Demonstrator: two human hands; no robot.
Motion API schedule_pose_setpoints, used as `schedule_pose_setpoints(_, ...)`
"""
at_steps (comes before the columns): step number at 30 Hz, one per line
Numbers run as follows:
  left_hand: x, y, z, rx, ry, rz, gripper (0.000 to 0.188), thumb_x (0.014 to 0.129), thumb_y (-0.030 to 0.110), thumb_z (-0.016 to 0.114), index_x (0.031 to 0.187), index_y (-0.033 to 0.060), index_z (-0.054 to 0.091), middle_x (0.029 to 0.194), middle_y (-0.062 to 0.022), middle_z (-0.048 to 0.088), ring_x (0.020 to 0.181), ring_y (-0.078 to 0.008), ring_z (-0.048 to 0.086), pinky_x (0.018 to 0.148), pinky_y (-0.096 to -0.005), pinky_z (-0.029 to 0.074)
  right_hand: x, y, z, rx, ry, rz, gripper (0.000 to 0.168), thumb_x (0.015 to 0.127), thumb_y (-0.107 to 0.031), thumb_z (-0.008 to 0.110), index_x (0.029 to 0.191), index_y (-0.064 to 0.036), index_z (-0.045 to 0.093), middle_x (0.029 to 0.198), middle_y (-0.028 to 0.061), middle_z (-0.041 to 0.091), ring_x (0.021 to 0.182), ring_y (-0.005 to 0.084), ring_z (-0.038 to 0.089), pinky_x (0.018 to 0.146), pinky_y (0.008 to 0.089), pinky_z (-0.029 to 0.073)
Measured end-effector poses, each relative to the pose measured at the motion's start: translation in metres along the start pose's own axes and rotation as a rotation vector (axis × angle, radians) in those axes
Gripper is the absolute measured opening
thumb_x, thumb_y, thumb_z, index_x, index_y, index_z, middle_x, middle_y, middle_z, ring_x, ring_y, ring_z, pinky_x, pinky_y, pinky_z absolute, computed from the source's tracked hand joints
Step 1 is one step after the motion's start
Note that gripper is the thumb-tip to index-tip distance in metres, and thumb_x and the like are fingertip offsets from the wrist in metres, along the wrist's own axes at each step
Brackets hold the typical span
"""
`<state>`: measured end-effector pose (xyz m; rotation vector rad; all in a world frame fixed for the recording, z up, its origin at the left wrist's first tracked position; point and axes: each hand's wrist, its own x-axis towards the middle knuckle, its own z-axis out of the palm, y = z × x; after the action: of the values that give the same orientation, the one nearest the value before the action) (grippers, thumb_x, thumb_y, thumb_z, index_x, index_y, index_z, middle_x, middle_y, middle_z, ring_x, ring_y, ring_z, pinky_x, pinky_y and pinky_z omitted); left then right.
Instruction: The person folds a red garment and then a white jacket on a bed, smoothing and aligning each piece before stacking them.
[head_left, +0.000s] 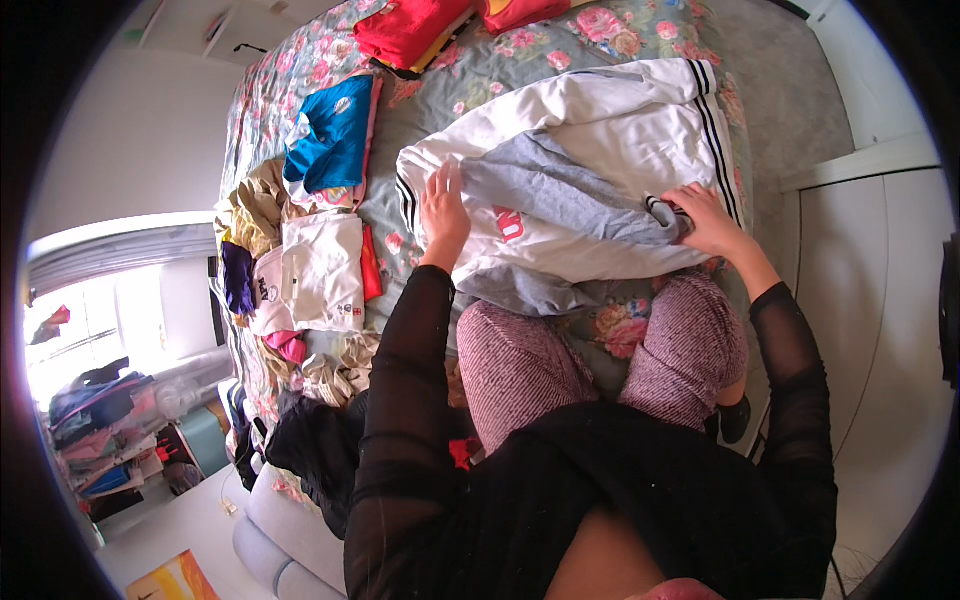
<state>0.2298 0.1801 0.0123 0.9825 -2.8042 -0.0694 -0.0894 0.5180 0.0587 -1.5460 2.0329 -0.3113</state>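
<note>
A white sweatshirt (637, 142) with grey sleeves and black-striped trim is spread on the bed before me, with red lettering on its front. One grey sleeve (555, 180) lies folded across the body; the other grey sleeve (517, 289) extends beneath the near edge, close to my knees. My left hand (445, 214) rests with extended fingers on the left end of the garment, beside the striped trim. At the right, the fingers of my right hand (703, 219) close around the striped cuff (664, 214) of the folded sleeve. Part of that cuff is hidden under the hand.
Folded clothes sit on the floral bedspread (394, 240): a blue shirt (330, 135), a white shirt (322, 274) and red garments (409, 34). Crumpled beige clothing (259, 206) and a black garment (315, 442) lie leftward. A white cabinet (862, 300) stands at right.
</note>
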Motion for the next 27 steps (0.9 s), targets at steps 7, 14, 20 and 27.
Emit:
schedule_pose_setpoints(7,0.029,-0.009,-0.006,0.112,-0.075,0.204,0.059,0.083,0.003,0.054,0.14,0.0143,0.049,0.146,-0.007,0.047,0.138,-0.0276,0.04,0.116,-0.0418,0.03,-0.002,-0.006,0.011,0.245,0.034,-0.096,0.075,0.063,-0.019,0.085,0.129,-0.009,0.051,0.12,0.0126,0.061,0.116,0.0323,0.056,0.104,0.0445,0.036)
schedule_pose_setpoints(14,0.022,-0.011,0.009,0.089,-0.219,0.1,0.068,0.084,0.014,0.067,0.147,0.0164,0.039,0.146,-0.0073,0.047,0.133,-0.028,0.046,0.109,-0.0387,0.04,-0.029,-0.034,-0.04,0.598,0.365,0.073,0.052,0.069,-0.001,0.076,0.116,-0.003,0.054,0.107,0.0129,0.059,0.103,0.0214,0.057,0.091,0.0339,0.044)
schedule_pose_setpoints(20,0.016,-0.015,0.014,-0.002,-0.235,-0.003,0.055,0.089,0.01,0.056,0.143,0.018,0.045,0.144,-0.0053,0.049,0.13,-0.0278,0.049,0.103,-0.0399,0.045,-0.06,-0.078,-0.084,0.408,0.597,-0.211,0.048,0.061,0.013,0.063,0.102,-0.003,0.045,0.099,0.0071,0.047,0.086,0.0207,0.051,0.079,0.0247,0.043)
schedule_pose_setpoints(27,0.024,-0.018,0.003,-0.073,-0.408,-0.128,0.056,0.091,0.009,0.047,0.146,0.0198,0.043,0.155,-0.003,0.037,0.136,-0.0286,0.044,0.102,-0.0421,0.047,-0.098,-0.105,-0.071,0.572,0.457,0.053,0.053,0.073,0.008,0.07,0.121,-0.005,0.05,0.103,0.0081,0.056,0.092,0.0189,0.057,0.084,0.0265,0.045)
